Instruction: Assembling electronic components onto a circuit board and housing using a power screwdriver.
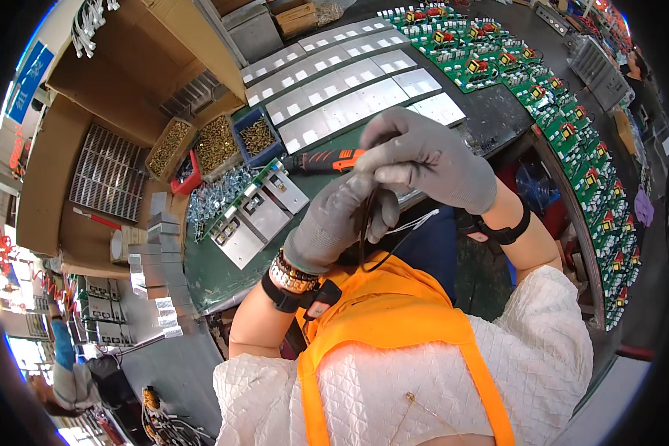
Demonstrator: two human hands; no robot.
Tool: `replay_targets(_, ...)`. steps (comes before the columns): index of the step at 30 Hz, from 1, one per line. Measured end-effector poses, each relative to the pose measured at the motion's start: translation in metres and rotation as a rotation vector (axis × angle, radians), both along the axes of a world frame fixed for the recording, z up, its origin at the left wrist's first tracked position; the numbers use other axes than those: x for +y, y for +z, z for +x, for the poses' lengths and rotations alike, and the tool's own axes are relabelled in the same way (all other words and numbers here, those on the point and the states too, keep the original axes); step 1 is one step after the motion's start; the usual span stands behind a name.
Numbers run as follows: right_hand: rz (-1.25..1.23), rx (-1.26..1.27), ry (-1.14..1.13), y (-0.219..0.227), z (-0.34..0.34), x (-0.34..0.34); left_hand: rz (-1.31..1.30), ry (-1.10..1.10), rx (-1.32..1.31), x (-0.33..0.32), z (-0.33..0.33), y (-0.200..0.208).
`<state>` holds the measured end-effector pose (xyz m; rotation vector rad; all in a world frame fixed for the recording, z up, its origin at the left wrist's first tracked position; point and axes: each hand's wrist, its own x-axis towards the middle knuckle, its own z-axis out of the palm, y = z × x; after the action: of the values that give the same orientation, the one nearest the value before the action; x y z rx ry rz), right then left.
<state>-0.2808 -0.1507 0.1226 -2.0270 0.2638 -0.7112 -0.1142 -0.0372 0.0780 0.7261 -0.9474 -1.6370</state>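
Both my hands wear grey gloves and meet above the bench's front edge. My left hand (327,225) is closed round a thin black cable (363,241), which loops down in front of my orange apron. Fingertips of my right hand (437,162) pinch together against the left fingers; what sits between them is hidden. Thin white leads (416,222) stick out below the hands. Behind them lies an orange and black power screwdriver (325,160). Left of my left hand, a metal plate with a green circuit board (259,215) rests on the green bench mat (223,279).
Bins of brass screws (217,147), a blue bin (257,139) and loose silver hardware (219,195) stand at the left by a large cardboard box (33,178). Rows of metal plates (349,82) lie at the back. Many green circuit boards (572,137) cover the right side.
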Motion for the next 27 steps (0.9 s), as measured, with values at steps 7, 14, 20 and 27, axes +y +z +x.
replay_targets(7, 0.026, 0.081, 0.049, 0.003, -0.003, 0.000, -0.037, -0.044, -0.114, 0.002, -0.003, 0.008)
replay_targets(14, 0.155, 0.053, 0.093, -0.009, -0.006, -0.002, -0.047, -0.068, -0.138, 0.004, -0.001, 0.007)
replay_targets(20, 0.178, 0.050, -0.023, -0.017, -0.005, 0.002, -0.519, 0.728, -1.133, 0.004, -0.011, -0.008)
replay_targets(27, 0.194, 0.032, -0.040, -0.011, -0.008, 0.009, -0.523, 0.687, -1.007, 0.007, -0.006, -0.008)
